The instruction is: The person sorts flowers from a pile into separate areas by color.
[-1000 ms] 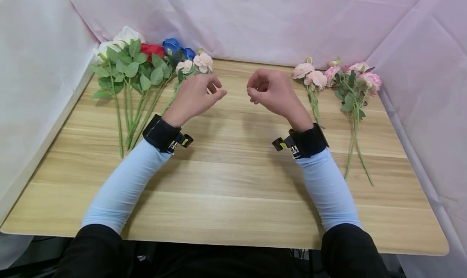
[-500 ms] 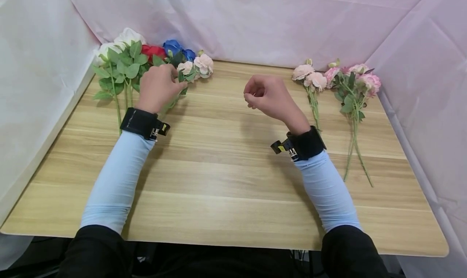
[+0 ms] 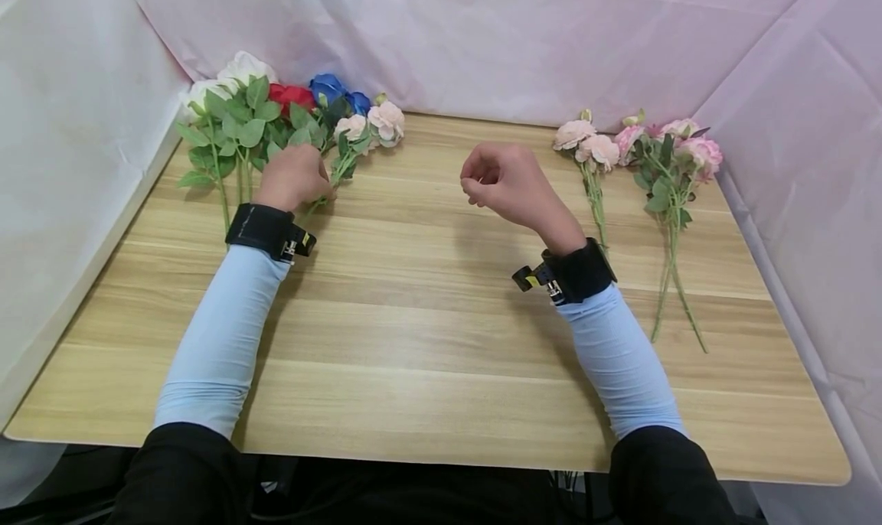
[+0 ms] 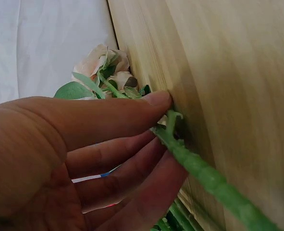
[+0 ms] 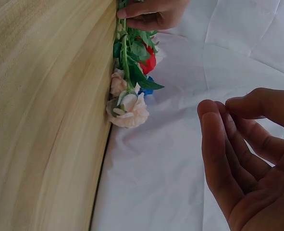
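At the table's far left lies a bunch of artificial flowers (image 3: pixel 276 119): white, red and blue roses with leafy green stems. My left hand (image 3: pixel 296 177) lies on its right side. It pinches the green stem (image 4: pixel 199 173) of a pale pink sprig (image 3: pixel 375 121) between thumb and fingers, against the wooden table (image 3: pixel 441 341). The right wrist view shows that same left hand (image 5: pixel 151 12) on the stem above the pale pink blooms (image 5: pixel 129 108). My right hand (image 3: pixel 499 177) hovers over the table's middle back, fingers loosely curled, holding nothing.
Several pink flower sprigs (image 3: pixel 661 158) lie at the far right, their stems pointing toward me. Pale pink cloth (image 3: pixel 482 43) hangs behind the table and down both sides. Bare wood stretches between my forearms and to the front edge.
My left hand swung left from the table's middle to the left bunch, dropped onto it and closed on the pale pink sprig's stem. The right hand barely moved.
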